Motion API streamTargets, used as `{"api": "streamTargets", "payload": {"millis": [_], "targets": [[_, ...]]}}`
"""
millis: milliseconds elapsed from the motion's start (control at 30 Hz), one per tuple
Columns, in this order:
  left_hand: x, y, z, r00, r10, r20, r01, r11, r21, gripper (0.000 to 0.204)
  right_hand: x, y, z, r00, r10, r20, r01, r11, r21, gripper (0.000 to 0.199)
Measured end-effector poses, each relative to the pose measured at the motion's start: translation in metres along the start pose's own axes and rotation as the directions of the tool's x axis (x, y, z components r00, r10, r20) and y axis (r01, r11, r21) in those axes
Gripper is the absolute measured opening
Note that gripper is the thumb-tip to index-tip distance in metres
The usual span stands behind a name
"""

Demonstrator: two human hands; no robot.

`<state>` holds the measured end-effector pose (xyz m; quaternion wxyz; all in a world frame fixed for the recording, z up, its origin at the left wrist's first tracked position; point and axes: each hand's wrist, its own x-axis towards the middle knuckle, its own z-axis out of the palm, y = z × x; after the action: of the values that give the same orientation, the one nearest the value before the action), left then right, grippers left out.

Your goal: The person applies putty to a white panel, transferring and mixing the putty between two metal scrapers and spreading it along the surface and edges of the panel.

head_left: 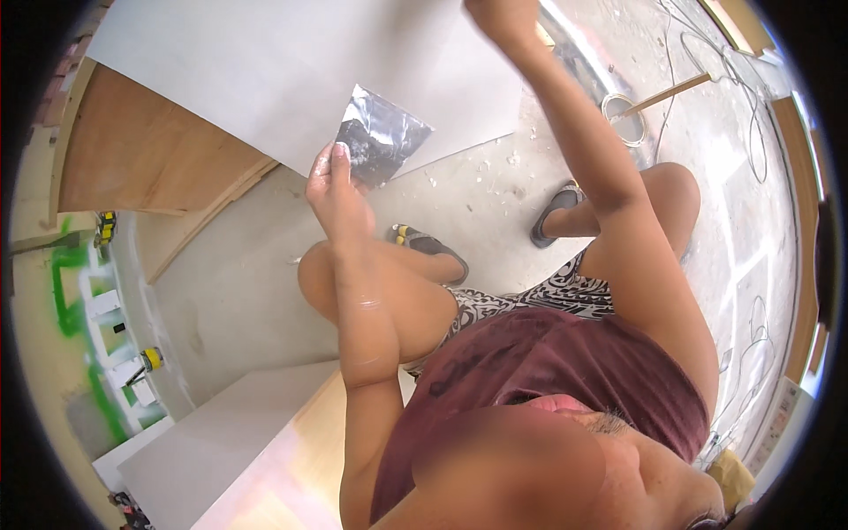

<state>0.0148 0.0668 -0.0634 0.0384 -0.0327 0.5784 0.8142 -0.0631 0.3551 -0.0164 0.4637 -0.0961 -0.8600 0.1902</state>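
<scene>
Head point(565, 468) nearest, the left hand point(339, 196) holds a squarish silvery plate point(382, 137) corner-forward.

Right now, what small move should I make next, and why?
Perhaps bring your right hand toward the shiny plate: your left hand grips that by one edge, while the right is well apart, partly cut off by the picture's top edge.

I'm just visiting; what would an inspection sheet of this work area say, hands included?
Surface: grey concrete floor, specked with white.
Things in use: shiny square plate; white panel ahead.
Clutter: round bucket with a wooden stick in it, at right.
Hands: left hand grips the plate; right hand is cut off by the top edge, any hold unseen.
Cables: thin cables looped on the floor, far right.
Surroundings: plywood panel and green-marked surface, left.
</scene>
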Motion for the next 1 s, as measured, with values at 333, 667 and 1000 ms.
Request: {"api": "streamTargets", "payload": {"millis": [333,667,1000], "targets": [[0.007,-0.010,0.002,0.998,-0.013,0.054,0.024,0.974,-0.225,0.028,0.060,-0.007,0.010,0.985,-0.089,-0.145,0.069,0.989,-0.134,0.039],[0.005,-0.007,0.018,0.998,-0.032,0.053,0.043,0.977,-0.207,0.036,-0.079,0.000,0.054,0.938,-0.256,0.235,0.294,0.945,-0.143,0.041],[0.002,-0.007,0.015,0.999,-0.038,0.020,0.041,0.983,-0.178,0.044,0.123,0.012,-0.050,0.967,0.060,-0.248,-0.043,0.996,0.073,0.032]]}}
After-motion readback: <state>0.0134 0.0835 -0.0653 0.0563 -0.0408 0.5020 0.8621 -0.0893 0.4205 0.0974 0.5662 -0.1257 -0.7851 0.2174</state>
